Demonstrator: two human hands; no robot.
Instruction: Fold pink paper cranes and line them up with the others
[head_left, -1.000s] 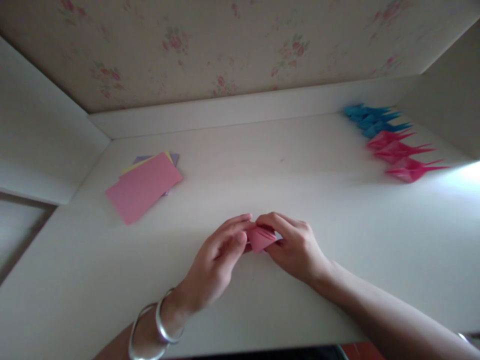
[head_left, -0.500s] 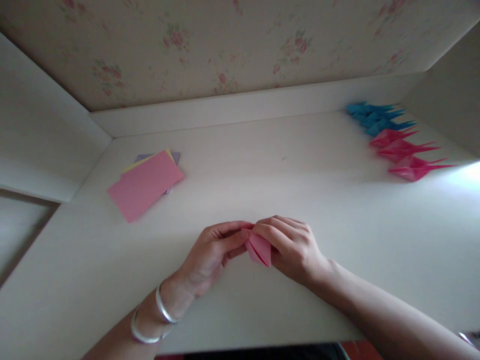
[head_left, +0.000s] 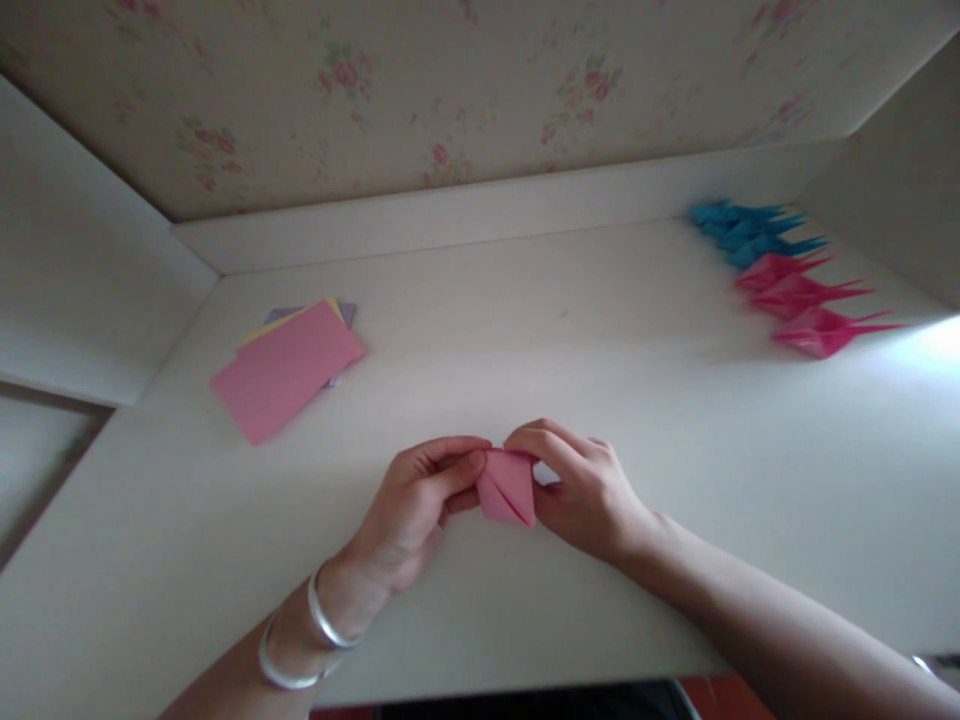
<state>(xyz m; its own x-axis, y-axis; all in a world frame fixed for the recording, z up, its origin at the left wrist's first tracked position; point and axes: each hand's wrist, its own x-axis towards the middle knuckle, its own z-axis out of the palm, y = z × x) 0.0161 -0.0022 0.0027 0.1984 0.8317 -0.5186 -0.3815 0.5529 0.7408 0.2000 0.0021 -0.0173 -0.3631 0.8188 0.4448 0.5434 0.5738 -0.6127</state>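
A small piece of folded pink origami paper (head_left: 507, 486) is held between both hands, just above the front part of the white table. A crease or slit runs diagonally down its face to the lower right corner. My left hand (head_left: 429, 492) pinches its upper left edge between thumb and fingers; two silver bangles circle that wrist. My right hand (head_left: 581, 485) has its fingers curled over the top right edge, with the thumb at the right side, partly behind the paper. The fingertips of the right hand are partly hidden.
Pink paper sheets (head_left: 289, 375) lie at the left over yellow and lilac ones. At the back right, several folded paper figures stand in a row, blue ones (head_left: 754, 232) behind pink ones (head_left: 817, 332). The white table (head_left: 480, 350) meets a low back ledge (head_left: 480, 215) below flowered wallpaper.
The right hand's fingers have lifted and drawn back from the paper's front, so more of its face shows. The folded paper has turned to lie flatter toward the camera.
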